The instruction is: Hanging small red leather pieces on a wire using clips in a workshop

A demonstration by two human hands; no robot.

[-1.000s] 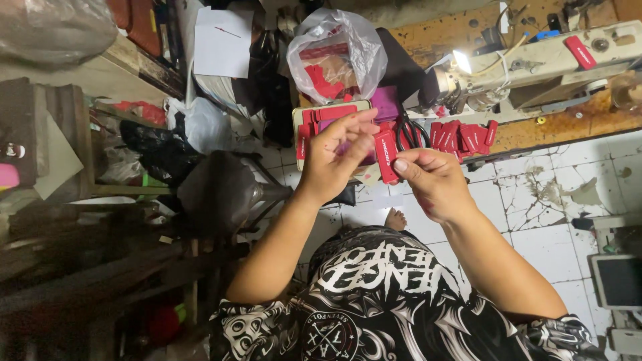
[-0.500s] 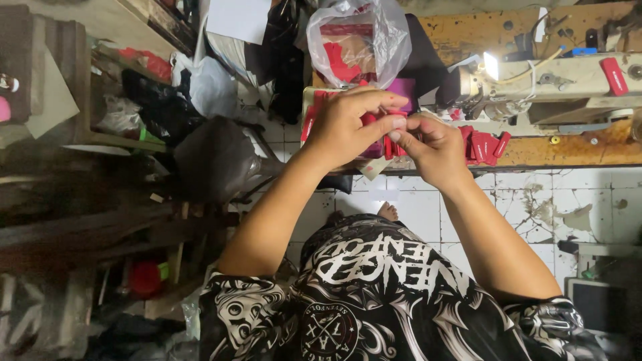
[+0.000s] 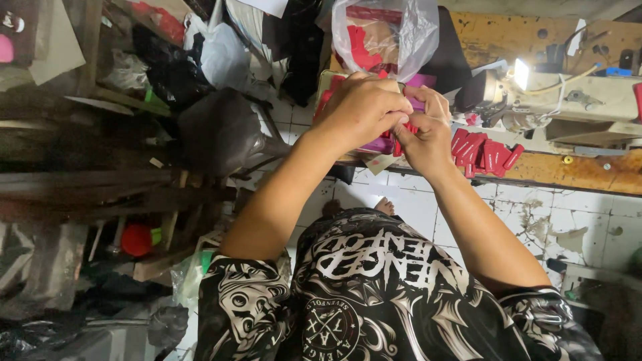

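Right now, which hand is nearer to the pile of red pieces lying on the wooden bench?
Right. The right hand sits just beside the pile of red pieces, on its left in the picture. The left hand is farther off, beyond the right one.

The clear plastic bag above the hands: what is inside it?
Through the clear plastic bag red pieces show, folded or stacked together. Their exact kind and number cannot be told, because the wrinkled plastic blurs them. The left hand covers the bag's lower edge.

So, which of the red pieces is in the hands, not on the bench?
The small red piece pinched between the left hand and right hand. The other red pieces lie piled on the wooden bench, right of the hands.
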